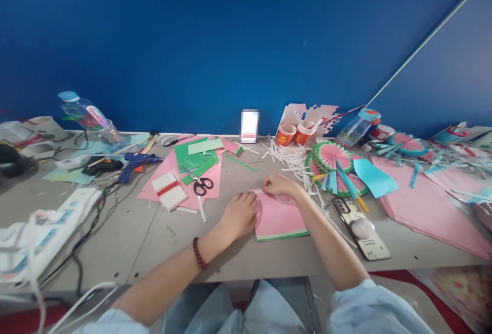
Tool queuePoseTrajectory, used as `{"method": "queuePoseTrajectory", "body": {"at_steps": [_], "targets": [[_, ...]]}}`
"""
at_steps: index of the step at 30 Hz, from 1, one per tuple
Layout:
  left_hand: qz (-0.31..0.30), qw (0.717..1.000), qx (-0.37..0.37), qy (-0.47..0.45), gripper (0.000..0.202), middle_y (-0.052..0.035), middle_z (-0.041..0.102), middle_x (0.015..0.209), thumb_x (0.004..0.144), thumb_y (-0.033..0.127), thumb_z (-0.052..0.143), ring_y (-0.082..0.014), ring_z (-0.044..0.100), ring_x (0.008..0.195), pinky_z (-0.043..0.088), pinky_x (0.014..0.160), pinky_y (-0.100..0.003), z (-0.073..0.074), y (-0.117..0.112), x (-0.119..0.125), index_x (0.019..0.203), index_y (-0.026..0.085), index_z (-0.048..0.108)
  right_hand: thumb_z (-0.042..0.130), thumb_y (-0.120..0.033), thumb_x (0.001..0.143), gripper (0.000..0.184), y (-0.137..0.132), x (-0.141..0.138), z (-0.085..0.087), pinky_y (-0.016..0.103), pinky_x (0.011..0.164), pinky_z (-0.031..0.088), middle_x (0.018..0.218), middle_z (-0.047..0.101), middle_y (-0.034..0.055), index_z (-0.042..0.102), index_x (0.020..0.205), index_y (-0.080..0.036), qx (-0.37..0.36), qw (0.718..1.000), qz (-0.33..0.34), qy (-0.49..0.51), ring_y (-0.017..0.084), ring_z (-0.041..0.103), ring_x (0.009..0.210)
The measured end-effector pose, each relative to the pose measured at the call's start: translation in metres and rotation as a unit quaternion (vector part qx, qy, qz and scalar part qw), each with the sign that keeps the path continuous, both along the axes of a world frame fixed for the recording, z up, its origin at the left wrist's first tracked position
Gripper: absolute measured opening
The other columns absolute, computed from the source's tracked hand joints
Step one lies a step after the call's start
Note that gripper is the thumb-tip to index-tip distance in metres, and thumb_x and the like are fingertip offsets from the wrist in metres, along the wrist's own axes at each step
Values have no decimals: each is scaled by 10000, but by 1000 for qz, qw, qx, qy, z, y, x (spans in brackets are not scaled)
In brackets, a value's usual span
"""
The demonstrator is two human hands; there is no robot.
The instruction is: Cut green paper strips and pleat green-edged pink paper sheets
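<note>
A pink sheet of paper with a green strip along its near edge lies on the table in front of me. My left hand rests on its left edge, fingers together and laid down over the paper. At the far left corner, my right hand has its fingers curled in a pinch; what is between them is hidden. A thin white curved strip shows just under the right wrist. Black-handled scissors lie left of the sheet, on pink and green papers.
White paper scraps, two red cups and a pink-green paper fan stand beyond my right hand. A phone lies right. Left are a blue glue gun, a power strip and a bottle. Another person's hand shows far right.
</note>
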State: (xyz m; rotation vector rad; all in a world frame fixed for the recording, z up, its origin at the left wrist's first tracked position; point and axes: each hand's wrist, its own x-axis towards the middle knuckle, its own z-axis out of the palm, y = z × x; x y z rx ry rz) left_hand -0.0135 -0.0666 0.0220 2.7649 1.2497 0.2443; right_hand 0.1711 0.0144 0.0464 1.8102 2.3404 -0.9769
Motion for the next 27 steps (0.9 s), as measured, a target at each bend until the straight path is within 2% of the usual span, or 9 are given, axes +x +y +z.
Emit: {"method": "queuePoseTrajectory", "body": {"at_steps": [7, 15, 22, 27], "targets": [[5, 1000, -5, 4, 334, -132, 576, 1174, 861, 257, 477, -261, 504, 1130, 391, 941, -407, 2, -1, 1, 1171, 145, 526, 531, -207, 706, 136, 0, 1, 3, 190, 517, 332, 601, 619, -3, 636, 633, -162, 1, 1000, 15, 10, 111, 532, 590], [-10, 1000, 2, 13, 322, -120, 556, 1214, 855, 247, 459, -255, 492, 1132, 376, 942, -399, 3, -2, -2, 1156, 159, 531, 543, -226, 677, 130, 3, 3, -8, 200, 505, 335, 568, 604, -6, 631, 611, -157, 5, 1000, -6, 22, 114, 528, 563], [3, 1000, -5, 3, 552, -148, 526, 1267, 848, 339, 455, -279, 453, 1160, 342, 968, -420, 0, -1, 0, 1352, 121, 399, 612, -315, 678, 156, 3, 10, -11, 201, 497, 314, 569, 571, -19, 618, 637, -165, 34, 999, -25, -1, 110, 501, 566], [16, 1000, 13, -6, 565, -140, 533, 1241, 875, 430, 440, -277, 452, 1125, 336, 969, -414, -7, 1, 3, 1346, 119, 410, 606, -317, 706, 155, 4, 13, -12, 196, 537, 343, 597, 591, -27, 637, 659, -173, 26, 999, -19, 22, 108, 507, 592]]}}
